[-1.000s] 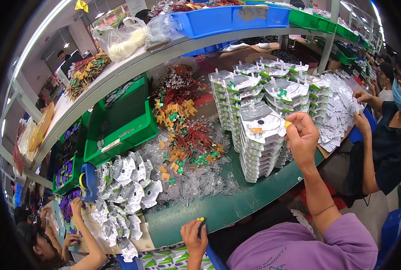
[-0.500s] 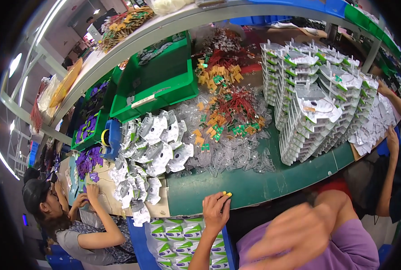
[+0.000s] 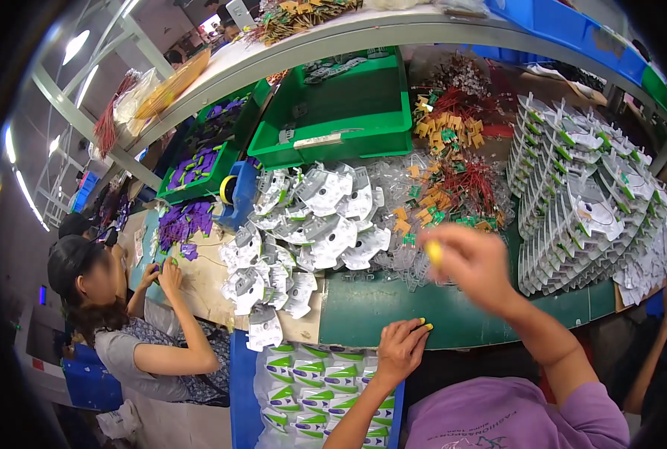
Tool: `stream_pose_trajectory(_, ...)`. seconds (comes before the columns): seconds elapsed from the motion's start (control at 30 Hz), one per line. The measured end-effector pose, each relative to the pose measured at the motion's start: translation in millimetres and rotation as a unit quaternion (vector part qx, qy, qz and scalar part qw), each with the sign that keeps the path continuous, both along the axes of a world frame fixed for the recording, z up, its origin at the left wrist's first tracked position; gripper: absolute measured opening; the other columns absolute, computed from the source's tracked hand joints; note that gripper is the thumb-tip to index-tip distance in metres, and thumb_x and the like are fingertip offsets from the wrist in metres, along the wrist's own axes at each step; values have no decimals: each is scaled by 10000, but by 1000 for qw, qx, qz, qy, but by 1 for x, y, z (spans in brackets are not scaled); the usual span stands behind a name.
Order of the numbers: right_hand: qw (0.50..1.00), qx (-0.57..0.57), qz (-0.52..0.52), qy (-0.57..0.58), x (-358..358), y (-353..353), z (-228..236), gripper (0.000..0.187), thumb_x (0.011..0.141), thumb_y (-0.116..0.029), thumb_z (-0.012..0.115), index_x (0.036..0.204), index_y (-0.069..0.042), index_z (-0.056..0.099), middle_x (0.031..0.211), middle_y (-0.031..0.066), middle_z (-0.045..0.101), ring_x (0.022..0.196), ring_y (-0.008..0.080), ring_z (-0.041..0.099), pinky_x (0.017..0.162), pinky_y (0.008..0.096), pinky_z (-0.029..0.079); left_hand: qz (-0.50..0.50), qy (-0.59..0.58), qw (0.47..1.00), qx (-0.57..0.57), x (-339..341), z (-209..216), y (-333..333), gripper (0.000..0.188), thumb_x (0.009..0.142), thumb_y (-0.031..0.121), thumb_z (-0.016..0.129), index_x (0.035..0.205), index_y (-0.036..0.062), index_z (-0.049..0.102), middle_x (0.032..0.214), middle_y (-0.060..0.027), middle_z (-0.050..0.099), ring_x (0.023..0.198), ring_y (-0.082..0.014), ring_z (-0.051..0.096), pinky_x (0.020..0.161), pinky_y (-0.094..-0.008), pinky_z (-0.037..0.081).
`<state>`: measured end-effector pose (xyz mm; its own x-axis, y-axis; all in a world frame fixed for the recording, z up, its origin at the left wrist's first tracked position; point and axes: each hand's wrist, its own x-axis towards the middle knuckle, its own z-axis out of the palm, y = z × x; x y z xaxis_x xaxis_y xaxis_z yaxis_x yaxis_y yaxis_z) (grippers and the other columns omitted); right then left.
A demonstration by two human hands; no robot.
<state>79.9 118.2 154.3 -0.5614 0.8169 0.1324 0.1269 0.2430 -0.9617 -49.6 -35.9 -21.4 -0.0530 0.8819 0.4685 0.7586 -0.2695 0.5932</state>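
Note:
My left hand (image 3: 399, 350) lies at the front edge of the green worktop (image 3: 360, 310), fingers stretched over it with yellow covers on two fingertips. No part shows in it. Above the worktop, my right hand (image 3: 468, 263) is raised and blurred, also with yellow at a fingertip; whether it holds anything cannot be made out. Just beyond the right hand lie small orange and green parts with red wires (image 3: 472, 191), on top of loose clear plastic pieces (image 3: 393, 262). White and grey plastic housings (image 3: 337, 224) are heaped to the left of it.
Tall stacks of housings (image 3: 573, 232) stand at the right. A green crate (image 3: 348, 142) sits at the back under a shelf (image 3: 393, 28). Below the worktop edge, a blue crate (image 3: 245, 396) holds packed white-green items. At the left a co-worker (image 3: 142, 344) handles purple parts (image 3: 187, 224).
My right hand has moved up and forward, from near my lap to over the worktop. The view has shifted left, while my left hand stays at the worktop edge.

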Motion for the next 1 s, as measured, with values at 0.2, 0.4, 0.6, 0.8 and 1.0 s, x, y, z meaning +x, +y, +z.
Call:
stream_pose_trajectory(0.2, 962, -186, -145, 141, -60, 68, -84, 577, 948, -114, 582, 1445, 57, 342, 1357, 189, 515, 981, 225, 675, 626, 289, 557, 20, -5, 1000, 13, -2, 1, 0, 221, 776, 42, 750, 990, 80, 707, 1065, -46, 678, 943, -251, 623, 802, -366, 454)
stream_pose_trajectory(0.4, 943, -235, -158, 176, -74, 95, -102, 418, 945, -122, 603, 1314, 48, 504, 1092, 125, 649, 816, 152, 678, 568, 248, 529, 24, -6, 1000, 12, -1, -2, 1, 216, 797, 67, 748, 1010, 76, 710, 1087, -37, 676, 970, -232, 623, 810, -361, 461)
stream_pose_trajectory(0.6, 981, -132, -55, 130, -57, 52, -70, 203, 978, -152, 592, 1075, 7, 674, 763, 14, 636, 606, 70, 593, 485, 206, 455, 21, -57, 998, 7, -5, 3, -1, 246, 794, 53, 746, 1036, 54, 702, 1085, -61, 676, 943, -258, 631, 829, -364, 472)
stream_pose_trajectory(0.8, 999, 20, 40, -27, -28, 27, -70, 108, 868, -107, 645, 886, -29, 717, 732, 36, 679, 649, 118, 600, 575, 265, 478, 42, -329, 942, -47, -15, 18, 1, 296, 862, 23, 705, 1153, 4, 656, 1100, -119, 654, 970, -211, 629, 878, -310, 491)
stream_pose_trajectory(1.0, 977, 191, 88, -46, -3, 1, -65, 89, 737, -59, 671, 811, -19, 700, 719, 65, 672, 684, 204, 587, 653, 340, 471, 47, -520, 852, -32, -27, 63, 11, 406, 952, 61, 644, 1327, -30, 521, 1135, -89, 618, 998, -121, 589, 907, -268, 477)
